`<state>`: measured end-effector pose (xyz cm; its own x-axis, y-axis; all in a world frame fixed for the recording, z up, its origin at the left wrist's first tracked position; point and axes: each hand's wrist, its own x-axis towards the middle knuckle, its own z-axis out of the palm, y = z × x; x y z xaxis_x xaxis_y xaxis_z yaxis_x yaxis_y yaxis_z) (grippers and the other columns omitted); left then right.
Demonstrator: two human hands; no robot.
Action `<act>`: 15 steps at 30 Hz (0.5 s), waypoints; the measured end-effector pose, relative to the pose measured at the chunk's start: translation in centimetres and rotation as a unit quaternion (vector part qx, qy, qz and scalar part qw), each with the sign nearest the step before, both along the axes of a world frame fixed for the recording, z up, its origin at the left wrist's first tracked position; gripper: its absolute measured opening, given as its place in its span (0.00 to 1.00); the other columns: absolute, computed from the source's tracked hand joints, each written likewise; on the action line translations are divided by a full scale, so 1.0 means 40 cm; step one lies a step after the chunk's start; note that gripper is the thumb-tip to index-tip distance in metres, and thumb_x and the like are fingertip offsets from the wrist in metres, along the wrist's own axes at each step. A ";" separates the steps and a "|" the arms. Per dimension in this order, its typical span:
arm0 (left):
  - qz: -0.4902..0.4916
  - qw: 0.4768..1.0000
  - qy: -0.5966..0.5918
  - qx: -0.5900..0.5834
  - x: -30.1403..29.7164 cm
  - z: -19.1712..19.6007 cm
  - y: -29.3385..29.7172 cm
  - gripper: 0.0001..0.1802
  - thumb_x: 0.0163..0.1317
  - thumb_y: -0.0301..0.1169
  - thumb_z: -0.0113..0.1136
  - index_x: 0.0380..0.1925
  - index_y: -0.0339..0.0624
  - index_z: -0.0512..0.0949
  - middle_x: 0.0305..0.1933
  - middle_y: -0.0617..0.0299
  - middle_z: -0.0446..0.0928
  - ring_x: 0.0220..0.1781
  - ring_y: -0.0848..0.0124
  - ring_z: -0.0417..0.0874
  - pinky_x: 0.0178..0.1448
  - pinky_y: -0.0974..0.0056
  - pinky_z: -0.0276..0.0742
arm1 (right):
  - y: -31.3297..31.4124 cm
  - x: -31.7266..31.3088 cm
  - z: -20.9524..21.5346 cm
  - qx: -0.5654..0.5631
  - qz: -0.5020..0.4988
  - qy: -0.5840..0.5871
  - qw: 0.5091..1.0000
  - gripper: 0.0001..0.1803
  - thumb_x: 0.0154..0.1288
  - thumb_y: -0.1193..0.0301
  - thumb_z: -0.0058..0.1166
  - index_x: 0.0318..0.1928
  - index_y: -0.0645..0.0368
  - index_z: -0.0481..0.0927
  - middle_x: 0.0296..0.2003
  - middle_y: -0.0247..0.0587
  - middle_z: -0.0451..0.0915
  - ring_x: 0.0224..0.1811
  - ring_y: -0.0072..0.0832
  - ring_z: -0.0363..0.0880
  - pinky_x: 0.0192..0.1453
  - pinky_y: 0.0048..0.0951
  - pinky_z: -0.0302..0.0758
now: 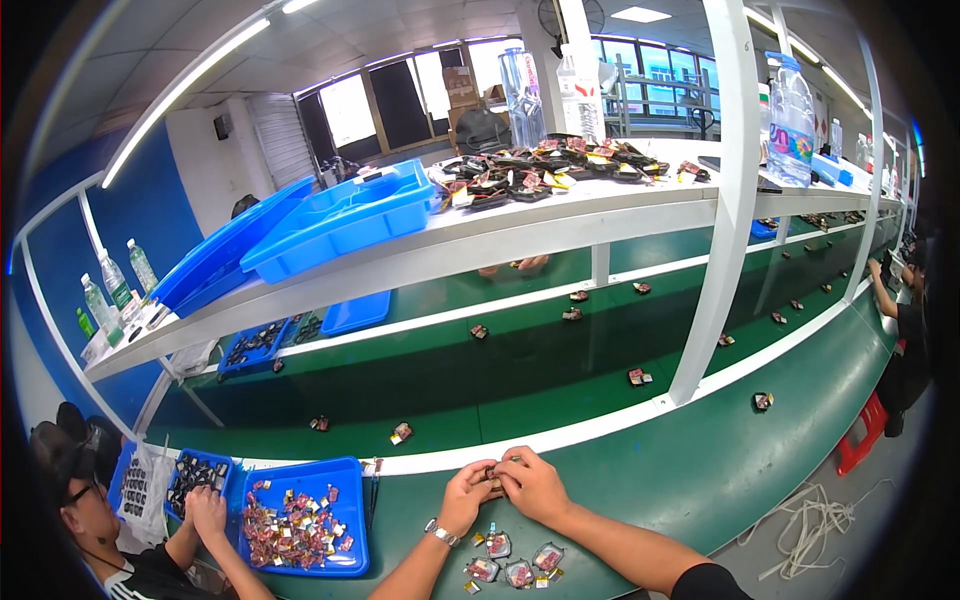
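Observation:
Over the green bench, close to the white rail, my left hand (pixel 467 497) and my right hand (pixel 533 487) meet. Their fingers are closed around a small electronic part (pixel 493 481), mostly hidden by the fingertips. A metal watch (pixel 441 533) circles my left wrist. Just below my hands lie several small square electronic assemblies (pixel 519 573), pale with reddish and yellow pieces. To the left of my left forearm, a blue tray (pixel 358 535) holds a heap of small red, white and yellow parts (pixel 290 525). Black tweezers (pixel 373 495) appear to lie beside that tray.
A co-worker (pixel 85 500) works at the left beside a blue tray of black parts (pixel 197 478). Beyond the rail, a green conveyor (pixel 540 375) carries scattered assemblies. An overhead shelf (pixel 600 207) bears piled parts, blue trays and bottles. A white post (pixel 715 230) stands right.

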<state>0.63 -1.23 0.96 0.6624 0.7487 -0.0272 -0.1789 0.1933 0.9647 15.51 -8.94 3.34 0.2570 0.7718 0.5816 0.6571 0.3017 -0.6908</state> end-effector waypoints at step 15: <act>-0.033 0.999 0.007 -0.030 0.002 0.007 -0.001 0.20 0.67 0.17 0.45 0.60 0.33 0.66 0.58 0.54 0.74 0.57 0.68 0.78 0.60 0.63 0.78 | -0.005 0.002 0.008 -0.022 -0.012 -0.167 0.986 0.05 0.58 0.71 0.60 0.33 0.58 0.80 0.40 0.37 0.78 0.38 0.35 0.80 0.38 0.35 0.81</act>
<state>0.69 -1.29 1.22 0.7089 0.7007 -0.0804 -0.1508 0.2621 0.9532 15.58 -9.13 3.67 0.0758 0.7938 0.6035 0.8567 0.2579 -0.4468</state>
